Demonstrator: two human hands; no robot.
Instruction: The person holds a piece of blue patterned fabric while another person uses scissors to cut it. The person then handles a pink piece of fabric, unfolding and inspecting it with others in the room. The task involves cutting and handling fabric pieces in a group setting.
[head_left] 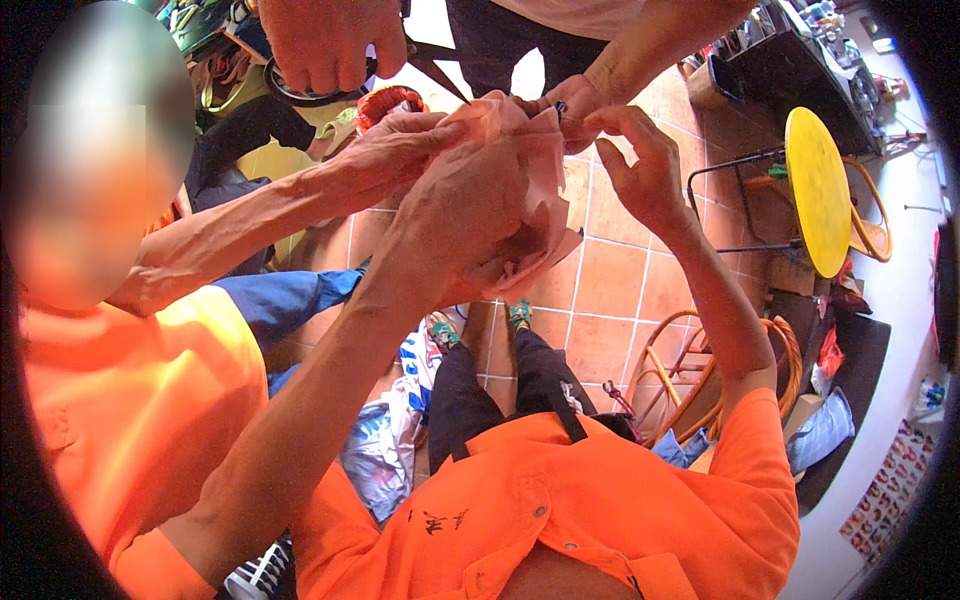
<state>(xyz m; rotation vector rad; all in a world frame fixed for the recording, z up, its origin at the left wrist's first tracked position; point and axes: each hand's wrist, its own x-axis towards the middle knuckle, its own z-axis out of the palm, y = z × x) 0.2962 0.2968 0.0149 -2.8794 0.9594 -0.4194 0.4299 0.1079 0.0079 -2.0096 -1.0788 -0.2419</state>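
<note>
So the pink tissue paper (540, 200) was held up above the tiled floor (610, 290), left hand (465, 215) bunched around it, right hand (640, 165) open-fingered beside. Looked light, floppy and tear-prone; I'd pinch it by the edges.

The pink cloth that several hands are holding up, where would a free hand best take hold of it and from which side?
Probably the loose lower corner of the pink cloth, approached from below on the person's right. That part hangs free in folds over the tiled floor. The top edge is crowded: the left hand bunches the middle, the right hand pinches nearby, and scissors point in from above.
</note>
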